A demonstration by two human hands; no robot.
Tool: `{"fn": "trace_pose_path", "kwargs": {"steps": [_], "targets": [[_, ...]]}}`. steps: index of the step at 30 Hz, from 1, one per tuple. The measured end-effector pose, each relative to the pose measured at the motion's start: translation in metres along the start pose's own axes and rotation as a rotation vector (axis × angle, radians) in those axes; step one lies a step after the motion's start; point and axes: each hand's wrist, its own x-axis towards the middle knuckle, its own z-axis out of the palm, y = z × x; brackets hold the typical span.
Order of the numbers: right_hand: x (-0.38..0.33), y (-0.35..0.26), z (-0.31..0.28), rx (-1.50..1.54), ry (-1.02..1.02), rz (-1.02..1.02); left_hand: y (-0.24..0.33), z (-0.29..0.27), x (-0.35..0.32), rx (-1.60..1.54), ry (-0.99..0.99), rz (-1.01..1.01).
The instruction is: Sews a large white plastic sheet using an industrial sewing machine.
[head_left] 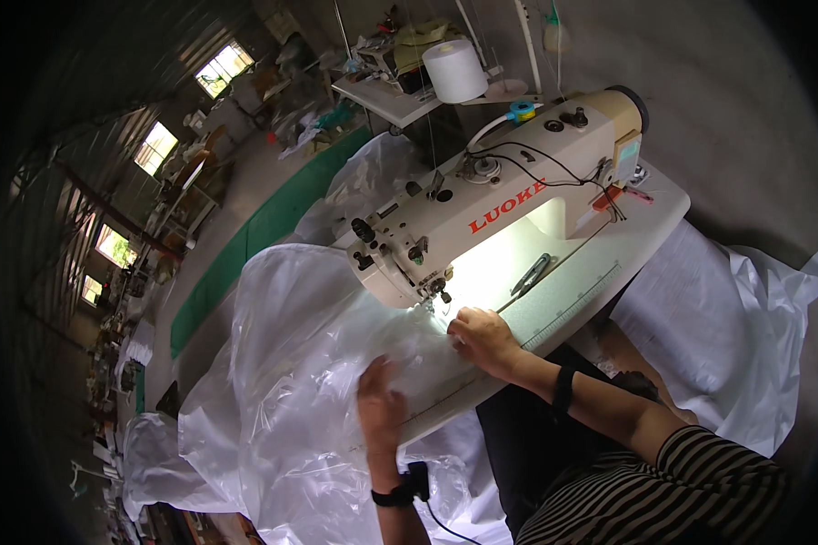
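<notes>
Lower centre of frame: left hand (381,406) lies flat, fingers spread, pressing the clear plastic sheet (291,381) onto the table (573,291), likely to keep it taut. Just above, right hand (482,338) rests on the sheet's edge, fingers curled, pinching nothing visible, probably steering it toward the needle (443,292). Centre: cream sewing machine (500,195), lamp lit. Beyond, upper centre: white thread cone (455,70).
</notes>
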Motion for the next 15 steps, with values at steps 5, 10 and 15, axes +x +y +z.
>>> {"fn": "trace_pose_path", "kwargs": {"steps": [5, 10, 15], "targets": [[-0.003, -0.004, -0.004, -0.074, 0.033, -0.03, 0.049, 0.058, 0.022, -0.358, 0.135, 0.055], [-0.017, -0.01, -0.019, -0.13, 0.06, 0.002, 0.038, 0.08, 0.026, -0.457, 0.031, -0.075], [-0.022, -0.015, -0.024, -0.02, -0.04, 0.082, 0.035, 0.084, 0.02, -0.351, 0.08, 0.128]]}}
